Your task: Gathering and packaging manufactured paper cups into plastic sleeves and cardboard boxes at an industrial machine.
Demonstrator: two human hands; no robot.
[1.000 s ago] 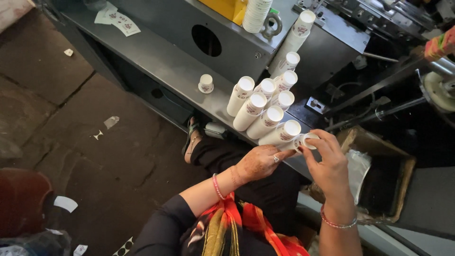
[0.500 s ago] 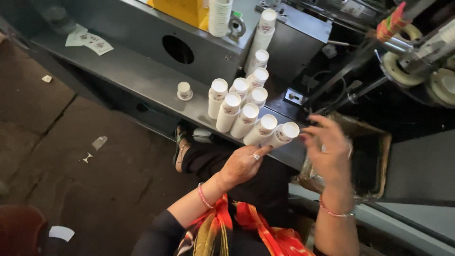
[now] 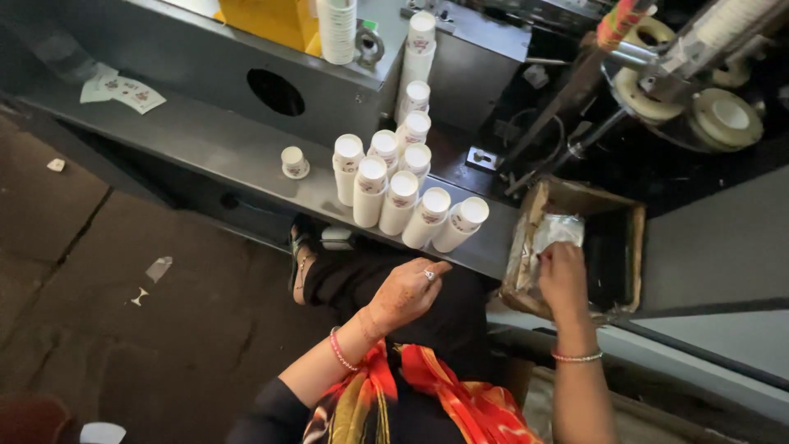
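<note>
right hand (image 3: 563,275) is at the lined box (image 3: 629,238), fingers pinched on what may be the plastic liner (image 3: 552,234), left hand (image 3: 408,289) loose & empty just below the cup stacks (image 3: 403,193) on the shelf (image 3: 214,148): grip liner gently, w/o tearing.

Left hand (image 3: 408,289) hovers empty, palm down, fingers loosely curled, just below the grey shelf (image 3: 238,152); right hand (image 3: 563,274) reaches forward beyond that shelf's right end, fingers pinched, a bangle on each wrist.
</note>
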